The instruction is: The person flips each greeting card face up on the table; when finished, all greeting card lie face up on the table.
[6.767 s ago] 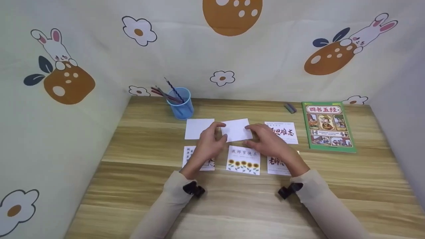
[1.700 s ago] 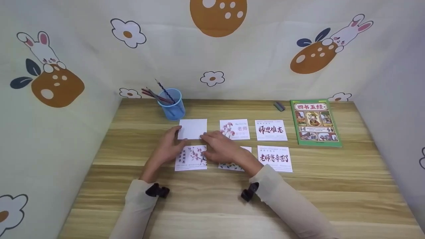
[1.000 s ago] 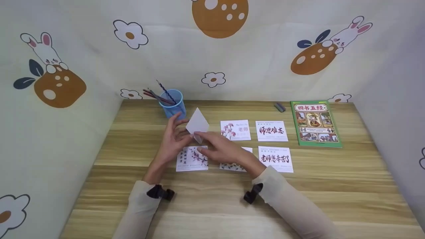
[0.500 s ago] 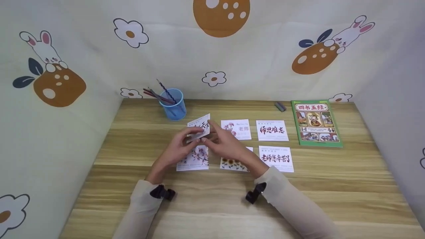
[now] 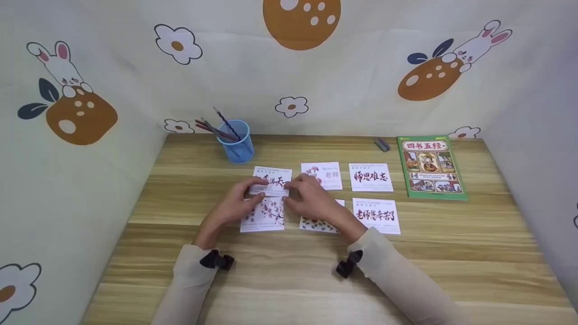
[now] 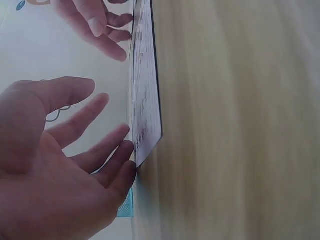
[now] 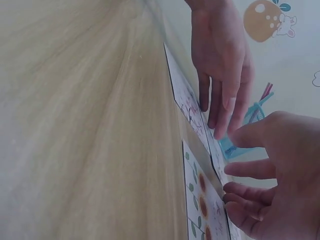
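Note:
A white card with dark brush lettering (image 5: 273,173) lies face up at the back left of the group, its near edge close to the blossom card (image 5: 264,223). My left hand (image 5: 228,205) is at its left side, fingertips over the card, thumb near the lower edge. At its right side is my right hand (image 5: 316,201), fingertips at the edge. Both wrist views show loosely extended fingers with thumbs apart, pinching nothing. Beneath the right hand, the sunflower card (image 5: 318,225) is partly hidden. The pink-flower card (image 5: 333,178) is partly covered by that hand's fingers.
Two more lettered cards lie to the right, a back one (image 5: 370,177) and a front one (image 5: 377,215). Beyond them is a green-bordered book (image 5: 432,168). A small dark block (image 5: 382,145) and a blue pencil cup (image 5: 240,151) stand near the patterned back wall.
The back-left card, blank side up earlier, was lifted, turned over between both hands and laid down lettered side up. Earlier still, the pink-flower card was also blank side up.

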### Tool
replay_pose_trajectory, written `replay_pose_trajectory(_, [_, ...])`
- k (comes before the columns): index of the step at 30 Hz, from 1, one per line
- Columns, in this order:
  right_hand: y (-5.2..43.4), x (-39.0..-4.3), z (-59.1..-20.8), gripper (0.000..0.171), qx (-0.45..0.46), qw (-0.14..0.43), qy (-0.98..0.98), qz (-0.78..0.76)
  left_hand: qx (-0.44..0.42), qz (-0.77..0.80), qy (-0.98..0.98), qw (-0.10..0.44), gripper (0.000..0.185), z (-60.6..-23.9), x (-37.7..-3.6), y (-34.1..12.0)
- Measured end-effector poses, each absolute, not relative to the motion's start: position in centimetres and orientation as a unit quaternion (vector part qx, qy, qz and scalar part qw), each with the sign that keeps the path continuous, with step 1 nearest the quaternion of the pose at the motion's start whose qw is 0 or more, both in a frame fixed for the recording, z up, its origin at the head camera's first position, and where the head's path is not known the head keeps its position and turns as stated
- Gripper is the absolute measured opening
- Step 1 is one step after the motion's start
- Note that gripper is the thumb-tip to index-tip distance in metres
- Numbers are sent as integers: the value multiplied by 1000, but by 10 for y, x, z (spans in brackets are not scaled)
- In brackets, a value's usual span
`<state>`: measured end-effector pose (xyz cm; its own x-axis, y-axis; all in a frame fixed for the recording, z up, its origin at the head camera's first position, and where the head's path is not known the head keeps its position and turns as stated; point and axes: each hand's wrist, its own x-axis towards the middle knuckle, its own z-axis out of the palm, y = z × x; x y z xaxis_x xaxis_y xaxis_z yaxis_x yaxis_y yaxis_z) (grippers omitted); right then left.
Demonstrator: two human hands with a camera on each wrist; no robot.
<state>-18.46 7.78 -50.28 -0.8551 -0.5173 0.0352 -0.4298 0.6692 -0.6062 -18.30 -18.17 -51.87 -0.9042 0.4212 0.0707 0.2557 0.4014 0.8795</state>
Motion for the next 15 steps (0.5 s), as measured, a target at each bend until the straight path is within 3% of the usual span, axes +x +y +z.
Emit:
replay_pose_trajectory(8, [75, -181, -501, 51, -268, 78, 926, -254, 208, 434, 872, 90, 40, -515, -177, -182])
replay_pose_trajectory(15, [69, -184, -502, 51, -256, 93, 937, -218, 192, 326, 914, 149, 65, -503, -167, -179])
